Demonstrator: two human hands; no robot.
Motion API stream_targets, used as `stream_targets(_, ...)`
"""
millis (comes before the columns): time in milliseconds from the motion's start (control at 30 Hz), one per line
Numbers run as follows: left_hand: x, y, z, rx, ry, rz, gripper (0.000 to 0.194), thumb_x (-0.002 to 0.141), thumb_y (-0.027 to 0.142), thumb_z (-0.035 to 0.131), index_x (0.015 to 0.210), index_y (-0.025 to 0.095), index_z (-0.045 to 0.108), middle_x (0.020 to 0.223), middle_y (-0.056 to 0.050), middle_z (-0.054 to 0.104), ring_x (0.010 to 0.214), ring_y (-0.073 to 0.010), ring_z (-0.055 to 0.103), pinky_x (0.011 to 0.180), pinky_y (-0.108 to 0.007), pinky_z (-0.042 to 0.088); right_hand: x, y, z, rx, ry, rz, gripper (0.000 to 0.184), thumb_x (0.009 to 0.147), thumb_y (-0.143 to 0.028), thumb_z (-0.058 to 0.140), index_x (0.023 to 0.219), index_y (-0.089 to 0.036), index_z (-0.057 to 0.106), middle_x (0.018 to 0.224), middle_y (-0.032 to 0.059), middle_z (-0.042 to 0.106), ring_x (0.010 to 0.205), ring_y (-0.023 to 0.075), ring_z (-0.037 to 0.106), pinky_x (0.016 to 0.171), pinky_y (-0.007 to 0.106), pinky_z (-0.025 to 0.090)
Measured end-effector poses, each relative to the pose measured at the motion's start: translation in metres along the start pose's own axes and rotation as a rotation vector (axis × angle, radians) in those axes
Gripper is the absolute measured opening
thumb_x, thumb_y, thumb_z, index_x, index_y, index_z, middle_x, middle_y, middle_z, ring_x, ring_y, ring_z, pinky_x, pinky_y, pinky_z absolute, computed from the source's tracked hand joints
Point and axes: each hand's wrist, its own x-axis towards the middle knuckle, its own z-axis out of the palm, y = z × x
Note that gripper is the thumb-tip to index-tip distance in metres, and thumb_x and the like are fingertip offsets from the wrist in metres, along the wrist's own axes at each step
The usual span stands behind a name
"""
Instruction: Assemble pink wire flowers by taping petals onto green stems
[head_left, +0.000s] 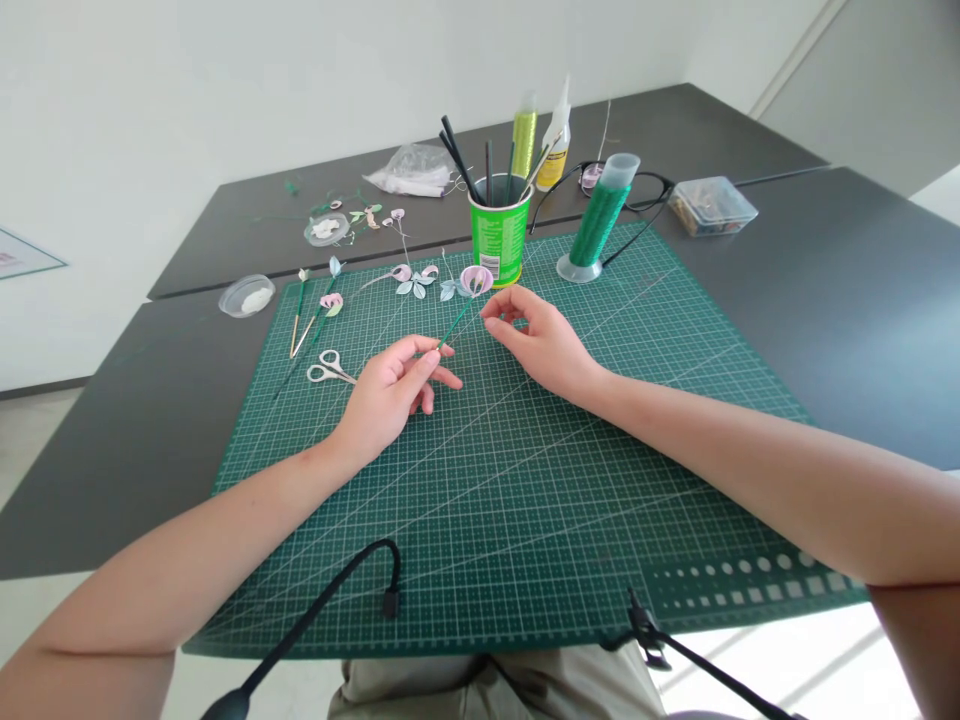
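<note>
My left hand [390, 390] pinches the green-wrapped stem of a small flower [477, 281] between thumb and forefinger, its other fingers loosely spread. The flower has pale pink petals and tilts up to the right, away from me. Just right of the stem, my right hand [544, 345] is curled with thumb and forefinger tips close together. Whatever lies between those tips is too fine to make out. Scissors [328, 368] with white handles lie left of my left hand, their blades partly hidden behind it. Both hands are above a green cutting mat [510, 500].
A green cup [499, 240] of sticks stands behind the hands, with a green thread spool [598, 220] to its right. Behind are a glue bottle [555, 150], glasses [652, 190] and a clear box [712, 205]. Flower pieces [415, 284] and a small dish [246, 296] lie left.
</note>
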Motion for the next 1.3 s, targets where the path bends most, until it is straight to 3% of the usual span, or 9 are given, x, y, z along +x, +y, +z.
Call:
stream_targets(100,0.0,0.002,0.001,-0.005,-0.018,-0.02,0.025,0.102,0.041,0.062,0.109,0.018,0.067,0.089,-0.007,0.082,0.05,-0.0093,0.06,0.047,-0.022,0.042,-0.006,-0.004,0.002,0.04,-0.07,-0.026,0.015,0.095,-0.03,0.06,0.105,-0.02,0.066,0.119,0.0094,0.072,0.111,0.0238,0.064,0.093,0.041,0.054)
stream_targets(233,-0.001,0.004,0.002,-0.013,-0.04,-0.039,0.026,0.101,0.042,0.063,0.109,0.018,0.066,0.092,-0.008,0.084,0.051,-0.0099,0.062,0.048,-0.022,0.043,-0.016,-0.011,0.005,0.062,-0.163,-0.101,0.026,0.097,-0.03,0.059,0.122,-0.022,0.061,0.131,0.0105,0.069,0.13,0.0251,0.063,0.117,0.048,0.047)
stream_targets(500,-0.002,0.002,0.003,-0.027,-0.081,-0.033,0.028,0.1,0.042,0.065,0.111,0.017,0.065,0.091,-0.008,0.084,0.052,-0.0107,0.064,0.048,-0.022,0.045,-0.019,-0.013,0.007,0.344,-0.373,0.024,0.05,0.096,-0.027,0.058,0.144,-0.02,0.048,0.139,0.0148,0.064,0.132,0.0243,0.064,0.123,0.049,0.047)
stream_targets(667,-0.001,0.002,0.003,-0.006,-0.091,0.008,0.025,0.1,0.04,0.066,0.108,0.016,0.066,0.058,0.003,0.068,0.047,-0.0104,0.06,0.046,-0.02,0.042,-0.022,-0.021,0.007,0.555,-0.503,0.205,0.055,0.096,-0.024,0.064,0.147,-0.021,0.046,0.144,0.0126,0.06,0.129,0.0227,0.065,0.123,0.049,0.048)
stream_targets(733,-0.002,0.003,0.003,0.009,-0.094,0.021,0.023,0.1,0.039,0.065,0.105,0.017,0.066,0.053,0.006,0.064,0.046,-0.0101,0.058,0.045,-0.019,0.042,-0.022,-0.024,0.008,0.594,-0.532,0.262,0.054,0.096,-0.023,0.065,0.147,-0.021,0.046,0.141,0.0114,0.06,0.121,0.0203,0.069,0.115,0.043,0.055)
stream_targets(833,-0.003,0.003,0.003,0.012,-0.092,0.028,0.023,0.1,0.039,0.065,0.107,0.016,0.065,0.061,0.004,0.069,0.048,-0.0096,0.061,0.046,-0.019,0.043,-0.022,-0.027,0.008,0.598,-0.569,0.314,0.055,0.097,-0.023,0.065,0.148,-0.022,0.045,0.13,0.0086,0.062,0.092,0.0146,0.072,0.077,0.03,0.067)
stream_targets(967,-0.004,0.003,0.003,-0.005,-0.079,0.028,0.025,0.101,0.038,0.064,0.112,0.015,0.065,0.058,0.005,0.067,0.047,-0.0102,0.061,0.045,-0.018,0.044,-0.02,-0.03,0.005,0.529,-0.552,0.35,0.06,0.097,-0.027,0.067,0.151,-0.024,0.041,0.11,0.0031,0.066,0.058,0.0077,0.061,0.041,0.021,0.047)
stream_targets(1100,-0.005,0.004,0.004,-0.032,-0.07,0.055,0.023,0.101,0.038,0.064,0.109,0.016,0.065,0.067,0.001,0.073,0.048,-0.0099,0.062,0.044,-0.019,0.045,-0.02,-0.031,0.004,0.467,-0.572,0.315,0.058,0.099,-0.029,0.066,0.152,-0.018,0.044,0.079,-0.005,0.066,0.042,0.0036,0.04,0.036,0.019,0.028)
stream_targets(1300,-0.008,0.005,0.005,-0.002,-0.022,0.107,0.019,0.101,0.035,0.064,0.104,0.016,0.066,0.073,-0.002,0.077,0.042,-0.0066,0.053,0.043,-0.018,0.041,-0.021,-0.032,0.005,0.435,-0.534,0.284,0.04,0.103,-0.019,0.06,0.141,-0.012,0.052,0.056,-0.0118,0.049,0.047,0.0053,0.036,0.042,0.018,0.025)
